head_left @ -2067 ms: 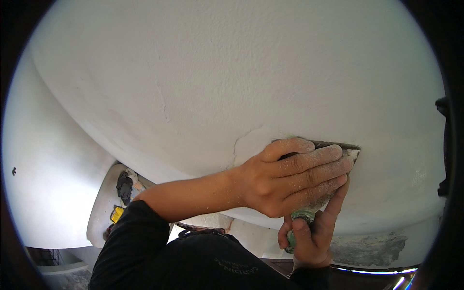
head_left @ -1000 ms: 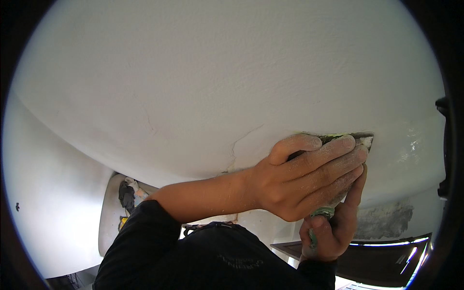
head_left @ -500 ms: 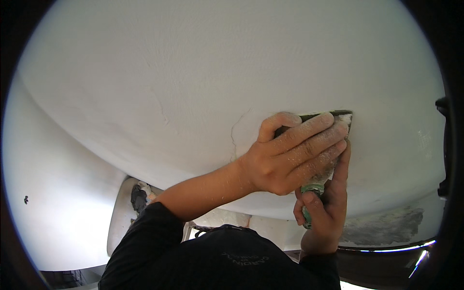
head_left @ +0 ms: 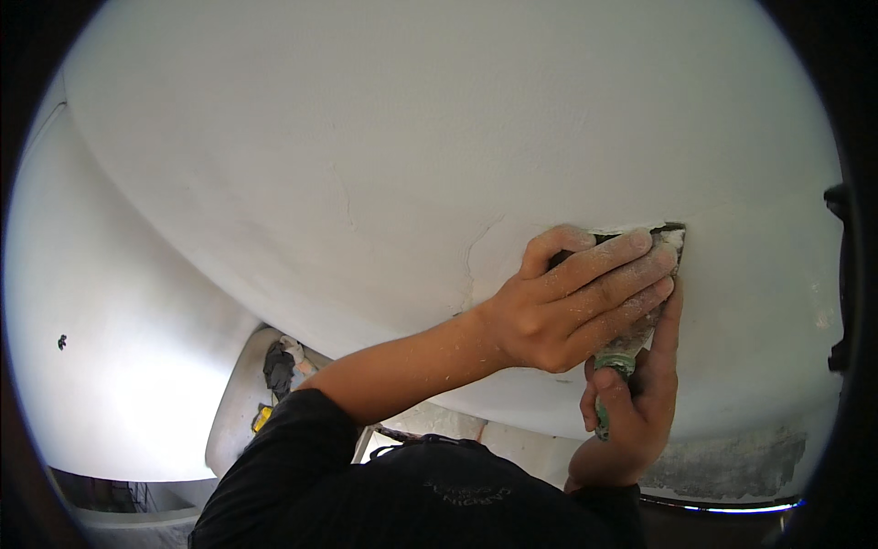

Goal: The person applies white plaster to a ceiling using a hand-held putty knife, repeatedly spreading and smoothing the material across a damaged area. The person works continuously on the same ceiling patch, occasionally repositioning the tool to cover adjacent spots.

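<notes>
A putty knife with a green handle point(head_left: 603, 414) lies against a large pale, smooth surface point(head_left: 439, 119). My right hand point(head_left: 640, 403) is closed around the handle, its index finger stretched up along the blade. Across the blade lies my left hand point(head_left: 585, 297), pressing it with three extended fingers; another finger is bent at the blade's left edge. The left thumb is hidden. White paste point(head_left: 672, 240) sticks to the blade's dark upper right corner, and pale residue coats my fingertips. A thin crack line point(head_left: 470, 256) runs down the surface left of my hands.
Below left, a ledge point(head_left: 229, 416) holds a dark crumpled thing point(head_left: 278, 368) and a small yellow item point(head_left: 262, 418). A rough grey patch point(head_left: 732, 468) marks the surface at lower right. Dark fixtures point(head_left: 837, 357) stand at the right edge.
The whole view has shifted, so surface marks and hands appear farther right and slightly lower. My grip on the putty knife is unchanged. The yellow item on the ledge now shows.
</notes>
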Available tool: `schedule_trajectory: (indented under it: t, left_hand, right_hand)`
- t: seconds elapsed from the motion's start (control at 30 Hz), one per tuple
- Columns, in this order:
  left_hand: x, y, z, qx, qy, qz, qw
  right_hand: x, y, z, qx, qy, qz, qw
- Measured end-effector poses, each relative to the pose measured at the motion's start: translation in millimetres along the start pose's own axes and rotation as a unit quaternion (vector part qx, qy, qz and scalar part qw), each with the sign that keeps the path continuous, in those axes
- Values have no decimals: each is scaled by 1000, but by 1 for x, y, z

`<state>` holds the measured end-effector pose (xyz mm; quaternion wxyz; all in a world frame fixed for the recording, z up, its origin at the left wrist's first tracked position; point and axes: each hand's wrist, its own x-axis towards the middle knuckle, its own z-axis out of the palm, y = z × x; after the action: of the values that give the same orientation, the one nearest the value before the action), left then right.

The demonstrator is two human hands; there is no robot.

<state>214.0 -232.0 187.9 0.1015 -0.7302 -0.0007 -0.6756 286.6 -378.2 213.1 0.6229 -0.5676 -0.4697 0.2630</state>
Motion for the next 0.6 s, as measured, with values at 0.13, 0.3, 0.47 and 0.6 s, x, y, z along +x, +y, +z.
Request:
schedule_trajectory:
  t: [0.13, 0.3, 0.47, 0.6]
  left_hand:
    - [3, 1, -1, 12, 9, -6, 1000]
    - [11, 13, 5, 12, 22, -19, 1000]
    - [22, 13, 13, 34, 40, 13, 999]
    - [20, 11, 24, 20, 44, 15, 999]
  right_hand:
    - [5, -1, 0, 2, 11, -19, 1000]
    - [6, -9, -17, -11, -12, -51, 999]
    - [12, -17, -21, 16, -27, -99, 995]
    - [12, -11, -27, 30, -11, -62, 998]
